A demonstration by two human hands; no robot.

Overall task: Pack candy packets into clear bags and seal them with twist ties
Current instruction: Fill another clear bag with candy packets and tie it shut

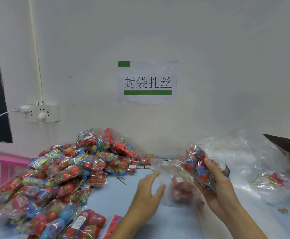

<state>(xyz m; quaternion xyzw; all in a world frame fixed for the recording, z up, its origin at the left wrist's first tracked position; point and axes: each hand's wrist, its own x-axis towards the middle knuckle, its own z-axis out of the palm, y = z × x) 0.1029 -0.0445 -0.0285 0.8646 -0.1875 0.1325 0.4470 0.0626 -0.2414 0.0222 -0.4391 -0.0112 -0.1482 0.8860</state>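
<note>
Right hand (214, 180) has fingers and thumb curled round a candy packet (196, 163), held tilted just above the table (158, 214). Left hand (148, 188) is blurred, fingers straight and slightly spread, holding nothing; it sits at the near edge of a clear bag (173, 173) lying on the table between both hands. Bag already seems to hold another red packet (181, 190).

Judgement: loading step, not sealing yet. To do it well, the left hand should pinch the bag mouth open and hold it steady, while the right feeds the packet in narrow end first. Film is limp, so the mouth will collapse if let go.

Twist ties (122, 181) lie near the unpacked packet pile (58, 173), within left reach. Spare bags (254, 163) are stacked right.
</note>
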